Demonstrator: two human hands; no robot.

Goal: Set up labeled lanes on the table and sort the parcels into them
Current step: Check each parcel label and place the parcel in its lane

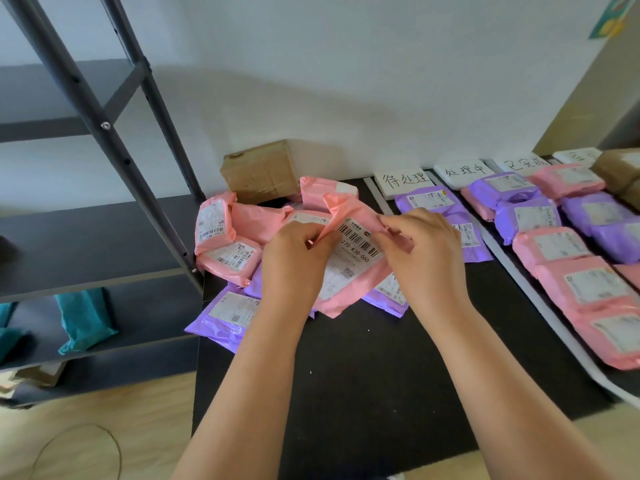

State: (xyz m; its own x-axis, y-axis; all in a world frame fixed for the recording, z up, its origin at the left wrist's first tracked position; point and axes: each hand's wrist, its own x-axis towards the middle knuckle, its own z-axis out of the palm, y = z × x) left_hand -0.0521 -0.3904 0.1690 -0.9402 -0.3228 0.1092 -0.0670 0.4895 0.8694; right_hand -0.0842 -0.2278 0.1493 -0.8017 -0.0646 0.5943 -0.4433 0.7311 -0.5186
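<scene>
Far left: dark shelving unit [86, 237]; lower shelf holding teal parcels [83, 320], the nearest leaning upright.

Black table [363, 375], rear left corner: brown cardboard box [259, 171], taped shut, against the wall, contents unseen.

In front of the box: unsorted heap [225, 244] of pink and purple mailer bags, overlapping, most with printed labels facing up, the purple ones at the near edge.

Over the heap: pink parcel [353, 258], tilted, barcode label up, held between both hands. Left hand [294, 258]: fingers curled, pinching the parcel's left edge. Right hand [422, 247]: fingers and thumb closed together on the crumpled upper right edge.

Right of the hands, lanes marked off by a white strip [519, 271] and headed by handwritten white cards at the wall side.
- First card [403, 181], "待处理": purple parcels [429, 200] below it, partly hidden by the right hand.
- Second card [464, 171], "处理中": row [554, 247] of two purple, then three pink parcels, running toward the near edge.
- Third card [523, 164], "已完成": column [595, 213] of one pink parcel, then purple ones; divider from the second lane not discernible.
- Fourth card [576, 155]: writing unreadable; brown boxes [620, 168] just beside it, cut off by the frame edge.
</scene>
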